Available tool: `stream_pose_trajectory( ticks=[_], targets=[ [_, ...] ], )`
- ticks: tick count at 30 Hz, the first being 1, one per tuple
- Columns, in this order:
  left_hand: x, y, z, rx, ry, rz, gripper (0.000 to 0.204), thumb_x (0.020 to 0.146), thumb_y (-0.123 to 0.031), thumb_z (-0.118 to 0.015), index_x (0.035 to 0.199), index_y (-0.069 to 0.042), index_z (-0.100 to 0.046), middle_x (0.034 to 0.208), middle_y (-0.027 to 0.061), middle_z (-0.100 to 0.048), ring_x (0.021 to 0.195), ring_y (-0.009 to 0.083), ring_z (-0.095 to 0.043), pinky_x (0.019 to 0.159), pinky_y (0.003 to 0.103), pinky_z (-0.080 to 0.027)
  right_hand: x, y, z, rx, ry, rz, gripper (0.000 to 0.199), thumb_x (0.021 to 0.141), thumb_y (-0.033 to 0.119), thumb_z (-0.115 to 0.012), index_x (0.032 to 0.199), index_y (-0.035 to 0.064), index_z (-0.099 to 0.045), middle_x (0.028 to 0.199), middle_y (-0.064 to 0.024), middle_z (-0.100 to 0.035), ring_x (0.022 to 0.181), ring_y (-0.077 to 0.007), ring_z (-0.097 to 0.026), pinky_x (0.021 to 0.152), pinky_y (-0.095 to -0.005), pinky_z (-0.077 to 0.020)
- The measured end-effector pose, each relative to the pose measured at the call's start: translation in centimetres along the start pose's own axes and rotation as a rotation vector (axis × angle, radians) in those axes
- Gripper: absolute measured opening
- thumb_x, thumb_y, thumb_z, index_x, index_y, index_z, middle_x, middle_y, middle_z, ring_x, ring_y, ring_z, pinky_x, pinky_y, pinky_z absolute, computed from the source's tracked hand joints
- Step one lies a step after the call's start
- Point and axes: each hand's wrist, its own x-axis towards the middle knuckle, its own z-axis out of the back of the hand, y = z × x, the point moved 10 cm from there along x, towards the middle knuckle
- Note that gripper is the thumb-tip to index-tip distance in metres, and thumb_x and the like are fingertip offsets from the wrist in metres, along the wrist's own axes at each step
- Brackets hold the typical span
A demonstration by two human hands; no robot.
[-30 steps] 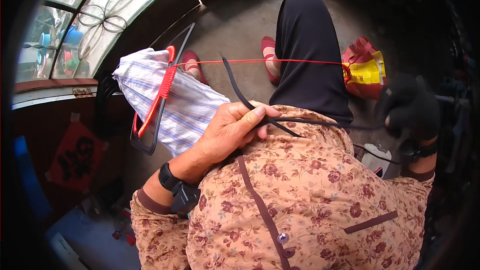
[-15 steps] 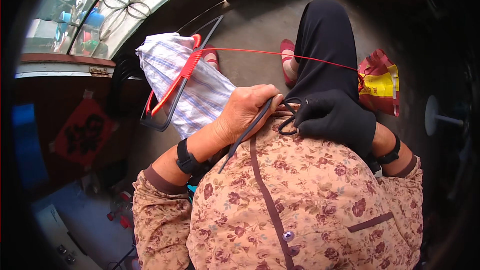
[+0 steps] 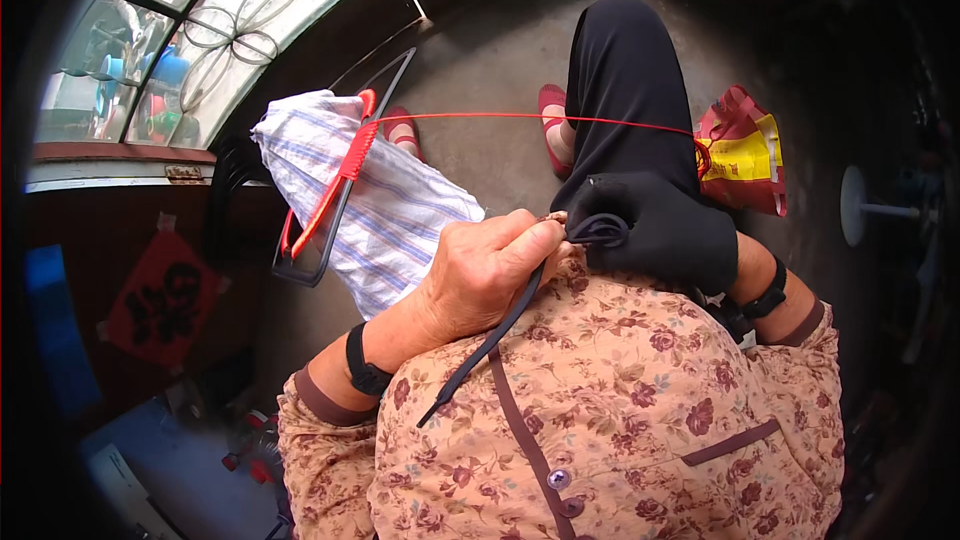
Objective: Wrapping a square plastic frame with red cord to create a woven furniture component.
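My left hand (image 3: 490, 265), bare, is closed in a pinch on a black cord (image 3: 495, 335) at my waist. The cord's loose end hangs over my floral shirt (image 3: 620, 390). My right hand (image 3: 655, 240), covered by a black glove, curls beside it with loops of the cord at its fingers; its fingertips are partly hidden. Across a striped cloth (image 3: 385, 230) on my left leg lies a black wire frame (image 3: 345, 180) partly wrapped in red cord (image 3: 358, 152). One red strand runs over to a red coil (image 3: 703, 158) by my right knee.
Beside my right leg stands a red and yellow bag (image 3: 742, 155). A white round-topped object (image 3: 853, 205) is farther right. At the far left is a window (image 3: 150, 60) with a dark frame. A red paper (image 3: 165, 290) hangs below it.
My left hand has turned, its thumb now on top, and more of the cord's end hangs down. The cord loops have drawn closer against my right hand. The whole view has shifted slightly.
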Motion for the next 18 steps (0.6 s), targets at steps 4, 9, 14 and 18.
stream_pose_trajectory(
  ticks=[4,9,14,18],
  targets=[
    [0.1,1.1,-0.2,-0.077,-0.007,0.078,0.008,0.082,-0.001,-0.068,0.089,-0.002,-0.064,0.064,0.0082,-0.055,0.049,0.024,-0.055,0.045,0.034,-0.043,-0.7,-2.1,1.6,0.275,0.023,-0.245,0.016,0.086,0.009,-0.063,0.101,0.0019,-0.062,0.089,-0.0024,-0.064,0.082,-0.0093,-0.06,0.075,-0.0255,-0.0491],
    [-0.4,3.0,-0.9,-0.161,0.062,0.231,0.003,0.087,-0.004,-0.065,0.09,-0.003,-0.064,0.068,0.0106,-0.06,0.056,0.027,-0.06,0.051,0.035,-0.046,-1.3,-3.1,7.5,0.581,-0.356,-0.29,0.021,0.085,0.016,-0.064,0.103,0.0054,-0.059,0.082,0.0014,-0.056,0.074,-0.0064,-0.056,0.067,-0.0198,-0.046],
    [0.0,4.5,-2.5,-0.276,0.091,0.298,0.004,0.089,-0.005,-0.064,0.09,-0.003,-0.063,0.073,0.013,-0.06,0.061,0.0306,-0.061,0.054,0.037,-0.047,-3.1,-0.6,13.5,0.089,-0.157,-0.203,0.016,0.081,0.008,-0.063,0.095,0.0009,-0.065,0.084,-0.0013,-0.061,0.076,-0.0113,-0.057,0.073,-0.0257,-0.0467],
    [0.0,4.5,-2.9,-0.307,0.113,0.325,0.006,0.091,-0.008,-0.063,0.089,-0.002,-0.065,0.073,0.0129,-0.062,0.062,0.0285,-0.063,0.055,0.035,-0.048,-6.6,-1.4,19.5,-0.444,-0.295,-0.382,0.01,0.082,0.004,-0.064,0.089,-0.0037,-0.067,0.081,-0.0069,-0.065,0.077,-0.0121,-0.061,0.072,-0.0262,-0.0487]
  ],
)
